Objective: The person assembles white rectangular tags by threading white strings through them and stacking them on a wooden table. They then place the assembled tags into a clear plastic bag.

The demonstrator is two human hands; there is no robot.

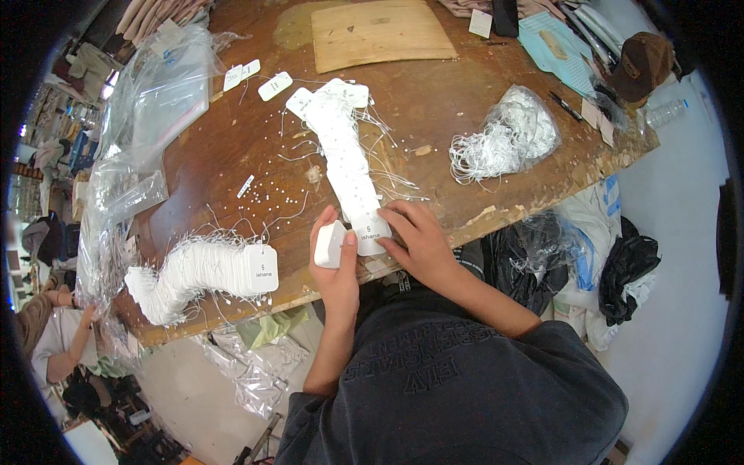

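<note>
A small stack of white hang tags [330,245] is held upright in my left hand [338,267], its fingers and thumb closed round it. My right hand [415,240] pinches the right edge of the front tag [372,233] at the near end of a long overlapping row of white tags [341,147]. That row runs away from me across the wooden table, with white strings spilling out on both sides. To the left lies a second curved row of strung white tags [205,267], fanned on edge.
A plastic bag of white strings [508,136] lies to the right. Loose tags [274,86] and tiny white dots lie beyond my left hand. At the back are a wooden board [384,35] and a black marker [565,106]. Clear plastic bags [155,101] cover the left edge.
</note>
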